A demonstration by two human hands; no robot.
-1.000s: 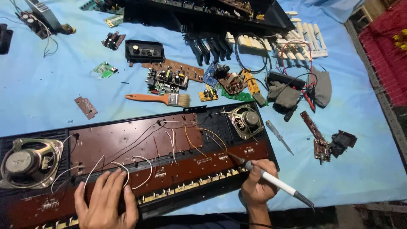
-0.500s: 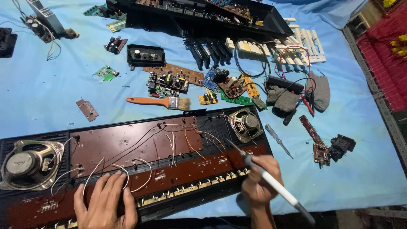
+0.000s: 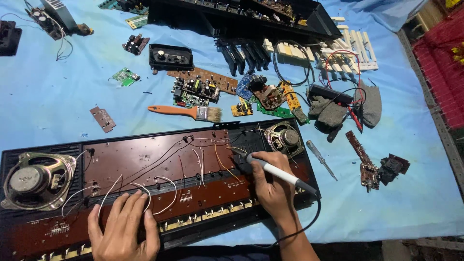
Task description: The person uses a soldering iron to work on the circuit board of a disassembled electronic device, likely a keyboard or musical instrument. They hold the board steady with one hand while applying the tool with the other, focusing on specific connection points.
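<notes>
Head view, left hand (image 3: 123,227): we press it flat and empty on the opened keyboard chassis (image 3: 145,183), steadying it.
Right hand (image 3: 273,186): we grip the soldering iron (image 3: 275,171) pen-style, tip down among the wires by the small speaker (image 3: 285,137).
Desk (image 3: 48,96): loose circuit boards (image 3: 195,89) and a paintbrush (image 3: 186,112) lie pushed clear behind the chassis.

Glossy brown board (image 3: 145,159), matt blue cloth (image 3: 58,106)

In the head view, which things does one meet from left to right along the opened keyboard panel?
Large speaker → left hand pressing on the board → right hand holding the soldering iron → small speaker → screwdriver on the blue cloth.
</notes>
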